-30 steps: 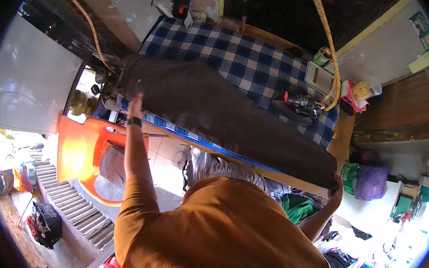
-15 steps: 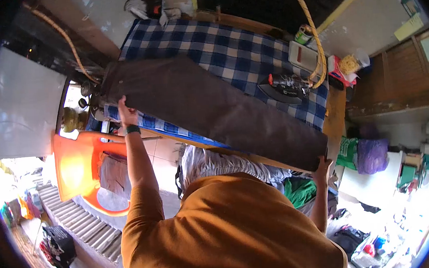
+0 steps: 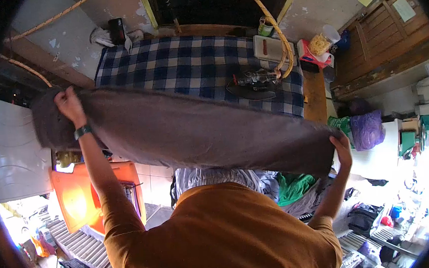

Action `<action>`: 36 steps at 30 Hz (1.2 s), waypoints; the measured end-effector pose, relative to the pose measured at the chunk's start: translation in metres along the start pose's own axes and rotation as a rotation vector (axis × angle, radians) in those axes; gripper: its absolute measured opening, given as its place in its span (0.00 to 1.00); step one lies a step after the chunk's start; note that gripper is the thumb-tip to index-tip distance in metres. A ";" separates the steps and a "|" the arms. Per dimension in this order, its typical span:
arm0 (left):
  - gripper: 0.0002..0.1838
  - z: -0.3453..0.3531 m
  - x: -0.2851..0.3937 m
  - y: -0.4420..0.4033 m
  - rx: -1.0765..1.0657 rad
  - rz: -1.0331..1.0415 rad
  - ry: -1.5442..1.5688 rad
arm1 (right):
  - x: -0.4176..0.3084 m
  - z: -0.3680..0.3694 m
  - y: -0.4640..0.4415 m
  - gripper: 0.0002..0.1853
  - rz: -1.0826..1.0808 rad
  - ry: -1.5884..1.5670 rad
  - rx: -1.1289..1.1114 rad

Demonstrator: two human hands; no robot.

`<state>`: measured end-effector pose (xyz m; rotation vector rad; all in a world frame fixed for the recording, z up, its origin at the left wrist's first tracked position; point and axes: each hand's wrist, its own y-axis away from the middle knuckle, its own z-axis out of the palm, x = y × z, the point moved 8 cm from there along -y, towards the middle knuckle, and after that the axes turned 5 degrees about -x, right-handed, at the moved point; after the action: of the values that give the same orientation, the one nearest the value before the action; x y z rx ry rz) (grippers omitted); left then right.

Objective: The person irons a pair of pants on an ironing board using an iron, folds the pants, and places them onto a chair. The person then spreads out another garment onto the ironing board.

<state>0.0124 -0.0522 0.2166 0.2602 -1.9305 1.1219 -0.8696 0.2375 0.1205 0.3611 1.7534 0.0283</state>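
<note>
Dark brown-grey trousers (image 3: 199,130) stretch between my two hands, raised across the near side of a blue and white checked cloth (image 3: 189,61). My left hand (image 3: 71,107), with a dark watch on its wrist, grips the upper edge near the wide waist end, which hangs down past it. At the narrow end, my right hand (image 3: 341,149) pinches the fabric near the corner. Beyond the trousers, a dark iron (image 3: 256,85) lies on the checked cloth, a yellow cord hanging over it.
A pale tray (image 3: 273,48), a green can (image 3: 265,28) and a jar with yellow contents (image 3: 323,40) are at the back right. An orange chair (image 3: 75,198) stands at the left. A purple bag (image 3: 368,129) lies at the right, and green fabric (image 3: 294,187) is below the trousers.
The trousers have been lifted off the checked cloth and shifted toward me and left. My left hand has moved up and left, closing on the edge. The camera view has turned.
</note>
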 end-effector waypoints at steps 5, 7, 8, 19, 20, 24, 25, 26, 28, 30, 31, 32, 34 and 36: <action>0.22 0.141 -0.022 0.124 -0.682 0.196 -0.499 | 0.113 0.007 -0.048 0.33 0.328 0.015 0.271; 0.23 0.162 0.032 0.204 -0.879 0.092 -0.263 | 0.178 0.004 -0.055 0.37 0.489 0.067 0.323; 0.23 0.171 0.050 0.243 -1.038 0.200 -0.476 | 0.182 -0.005 -0.060 0.36 0.307 0.379 0.417; 0.33 0.192 0.059 0.397 -1.116 0.417 -0.566 | -0.014 0.099 -0.122 0.34 -0.094 1.332 0.694; 0.33 0.187 0.059 0.398 -1.119 0.408 -0.523 | -0.055 0.154 -0.136 0.35 -0.479 1.224 0.460; 0.32 0.130 0.051 0.391 -1.030 0.353 -0.551 | -0.130 0.279 -0.185 0.37 -0.922 1.179 -0.154; 0.32 0.109 0.043 0.384 -0.995 0.301 -0.555 | -0.117 0.289 -0.214 0.33 -0.771 1.222 -0.372; 0.30 0.080 0.041 0.363 -0.928 0.230 -0.652 | -0.104 0.299 -0.235 0.30 -0.614 1.261 -0.586; 0.29 0.015 -0.007 0.346 -0.591 -0.017 -0.939 | -0.104 0.310 -0.248 0.29 -0.521 1.146 -0.693; 0.29 -0.047 -0.048 0.340 -0.370 -0.285 -0.918 | -0.095 0.318 -0.259 0.25 -0.559 0.948 -0.765; 0.24 -0.066 -0.064 0.340 -0.331 -0.314 -0.777 | -0.100 0.326 -0.265 0.25 -0.570 0.955 -0.791; 0.20 -0.072 -0.066 0.335 -0.391 -0.393 -0.691 | -0.084 0.323 -0.281 0.24 -0.152 0.775 -0.802; 0.17 -0.070 -0.077 0.335 -0.385 -0.571 -0.405 | -0.072 0.328 -0.283 0.23 0.286 0.565 -0.724; 0.20 -0.054 -0.091 0.342 -0.256 -0.641 -0.162 | -0.083 0.353 -0.273 0.25 0.211 0.630 -0.581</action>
<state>-0.0899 0.1656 -0.0486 0.7802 -1.8980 0.4393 -0.5785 -0.1064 0.0641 0.1036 2.2059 0.8644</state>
